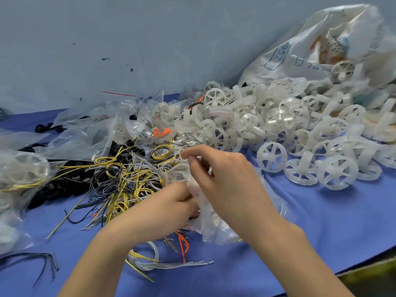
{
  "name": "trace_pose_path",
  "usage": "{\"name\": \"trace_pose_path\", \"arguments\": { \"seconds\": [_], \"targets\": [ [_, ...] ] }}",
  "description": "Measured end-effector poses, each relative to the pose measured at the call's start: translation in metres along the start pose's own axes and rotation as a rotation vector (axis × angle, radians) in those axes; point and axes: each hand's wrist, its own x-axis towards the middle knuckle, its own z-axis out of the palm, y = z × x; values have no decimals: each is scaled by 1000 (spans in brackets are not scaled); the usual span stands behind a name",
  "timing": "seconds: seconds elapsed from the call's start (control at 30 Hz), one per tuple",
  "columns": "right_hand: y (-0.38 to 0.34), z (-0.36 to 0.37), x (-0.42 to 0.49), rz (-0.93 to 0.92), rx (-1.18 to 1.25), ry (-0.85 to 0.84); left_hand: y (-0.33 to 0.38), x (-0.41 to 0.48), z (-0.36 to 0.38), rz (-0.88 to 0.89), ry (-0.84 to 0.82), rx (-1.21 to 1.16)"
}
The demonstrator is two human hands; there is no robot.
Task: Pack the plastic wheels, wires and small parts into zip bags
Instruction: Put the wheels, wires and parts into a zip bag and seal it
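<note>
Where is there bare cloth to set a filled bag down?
Widest: blue cloth between the right hand with its forearm and the wheel pile. Smaller: between the forearm of the left hand and the dark wires. Both hands hold the zip bag. The wire tangle is crowded.

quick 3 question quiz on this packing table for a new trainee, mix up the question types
1. True or false: the left hand and the right hand both hold the zip bag.
2. Where do the loose wheels lie?
A. left of the hands
B. right of the hands, spilling from the sack
C. stacked in a box
3. Fill in: the table cover is ____ in colour.

Key: 1 true; 2 B; 3 blue.
</note>
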Motion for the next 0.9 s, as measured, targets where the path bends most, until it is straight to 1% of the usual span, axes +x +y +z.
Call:
{"name": "trace_pose_path", "arguments": {
  "seconds": [0.07, 0.13, 0.23, 0.27, 0.3, 0.37, 0.43, 0.5, 0.53, 0.57, 0.63, 0.67, 0.7, 0.73, 0.8, 0.9],
  "targets": [
    [-3, 2, 0, 8, -23, -18, 1, -6, -4, 5, 11, 34],
    [-6, 4, -1, 6, -25, -51, 1, -12, -9, 0, -4, 3],
    [-5, 5, -1, 6, -1, -139, -3, -23, -20, -2, -47, -158],
    [-4, 5, 0, 16, 15, -188, -4, -26, -27, 6, -29, -208],
    [-3, 4, 1, 28, 28, -241, -8, -28, -34, 15, 7, -255],
    [-1, 5, 2, 61, 30, -329, -16, -30, -48, 23, 133, -343],
    [2, 6, 3, 104, -13, -395, -23, -27, -60, 6, 313, -426],
    [5, 5, 2, 133, -86, -465, -32, -21, -70, -15, 528, -469],
    [6, 4, 2, 137, -126, -486, -38, -19, -76, -31, 650, -448],
    [8, 3, 2, 136, -169, -484, -47, -17, -83, -51, 777, -370],
    [10, 2, 1, 133, -257, -422, -72, -17, -102, -127, 1024, -56],
    [11, 2, 1, 138, -303, -379, -83, -20, -112, -189, 1112, 103],
    [11, 1, 0, 139, -351, -334, -93, -25, -119, -263, 1162, 226],
    [10, 0, 0, 135, -398, -291, -102, -28, -124, -337, 1171, 309],
    [9, -1, -2, 116, -445, -229, -118, -28, -129, -427, 1107, 401],
    [5, -3, -2, 108, -400, -173, -128, -24, -127, -420, 1030, 530]
  ]
}}
